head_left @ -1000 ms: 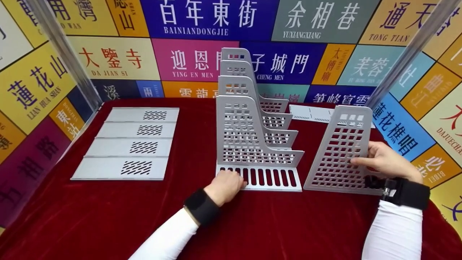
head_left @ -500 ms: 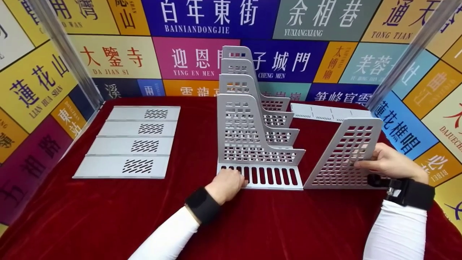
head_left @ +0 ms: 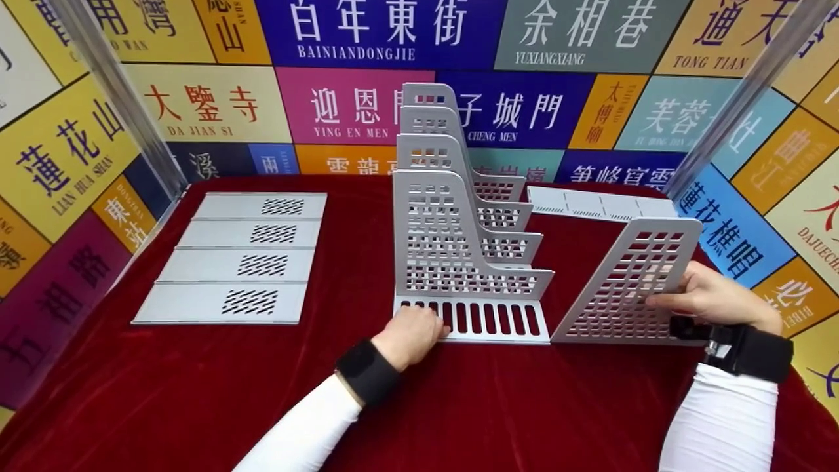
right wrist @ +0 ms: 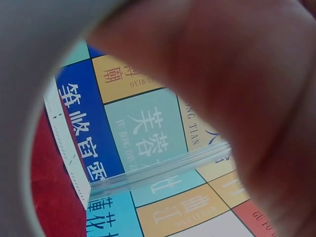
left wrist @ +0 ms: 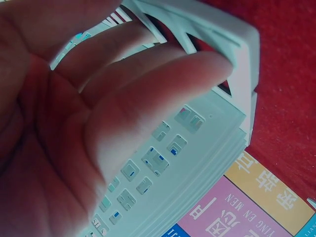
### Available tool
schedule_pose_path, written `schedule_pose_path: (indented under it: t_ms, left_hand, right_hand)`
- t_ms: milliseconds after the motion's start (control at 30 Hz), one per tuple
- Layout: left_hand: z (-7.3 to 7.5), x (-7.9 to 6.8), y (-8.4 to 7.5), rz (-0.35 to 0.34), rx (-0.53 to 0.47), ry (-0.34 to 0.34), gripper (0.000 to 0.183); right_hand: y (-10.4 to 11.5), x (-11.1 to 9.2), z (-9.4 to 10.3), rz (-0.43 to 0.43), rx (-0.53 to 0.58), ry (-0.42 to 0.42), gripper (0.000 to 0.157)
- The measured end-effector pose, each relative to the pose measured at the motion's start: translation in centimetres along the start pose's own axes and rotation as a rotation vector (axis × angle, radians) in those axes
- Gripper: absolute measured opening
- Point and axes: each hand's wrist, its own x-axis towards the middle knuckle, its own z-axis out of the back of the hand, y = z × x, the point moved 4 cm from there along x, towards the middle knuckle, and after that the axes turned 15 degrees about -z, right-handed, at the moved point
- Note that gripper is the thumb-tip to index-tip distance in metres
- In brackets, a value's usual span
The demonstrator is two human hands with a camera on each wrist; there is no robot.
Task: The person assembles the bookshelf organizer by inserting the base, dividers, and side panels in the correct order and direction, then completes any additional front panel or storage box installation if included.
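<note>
r hand (head_left: 726,299) pinches tilted panel (head_left: 616,292) at right. l hand (head_left: 411,335) bent onto rack base (head_left: 485,339), can't tell if gripping. far wall (head_left: 482,33) reads "bainiandongjie".

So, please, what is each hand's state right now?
Left hand: on the slotted base; gripping or only pressing, cannot be told.
Right hand: closed, holding the perforated panel.

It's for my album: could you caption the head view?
Left hand on a slotted base, right hand holding a perforated panel.

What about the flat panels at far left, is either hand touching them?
No, the left hand grips the slotted panel, and the right hand a perforated panel at right.
</note>
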Motion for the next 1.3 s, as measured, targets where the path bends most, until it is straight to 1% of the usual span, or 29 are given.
schedule_pose_path:
  t_ms: [133,167,300,400,533,633,767,933,1000,1167,1300]
  left_hand:
    - [0.0,0.0,0.0,0.004,0.006,0.004,0.045]
    - [0.7,-0.2,-0.3,0.013,-0.001,0.022,0.042]
    - [1.0,-0.3,-0.5,0.008,0.041,0.009,0.041]
    - [1.1,-0.4,-0.5,0.007,0.059,0.006,0.040]
    - [0.9,-0.3,-0.4,0.004,0.046,0.005,0.041]
    - [0.8,-0.4,-0.4,-0.002,0.042,-0.009,0.040]
    - [0.8,-0.4,-0.4,-0.004,0.026,-0.020,0.041]
    - [0.9,-0.4,-0.4,0.008,-0.008,-0.015,0.043]
    - [0.9,-0.4,-0.3,0.009,-0.013,-0.014,0.043]
    - [0.9,-0.3,-0.3,0.016,-0.005,0.002,0.043]
    - [0.9,-0.3,-0.4,0.028,0.004,-0.006,0.042]
  right_hand:
    - [0.1,0.0,0.0,-0.017,0.000,-0.011,0.028]
    - [0.1,0.1,0.0,-0.016,-0.008,-0.012,0.027]
    - [0.3,0.3,-0.1,0.010,-0.030,0.003,0.023]
    - [0.4,0.4,-0.2,0.022,-0.026,0.022,0.022]
    - [0.5,0.5,-0.3,0.020,-0.015,0.038,0.023]
    - [0.7,0.6,-0.4,0.027,-0.021,0.036,0.025]
    - [1.0,1.2,-0.8,0.040,-0.021,0.059,0.026]
    - [1.2,1.9,-1.4,0.011,-0.034,0.067,0.026]
    - [1.2,1.7,-1.3,0.005,-0.023,0.067,0.025]
    - [1.2,0.9,-0.9,0.033,0.032,0.071,0.028]
    - [1.1,0.9,-0.7,0.012,-0.004,0.047,0.028]
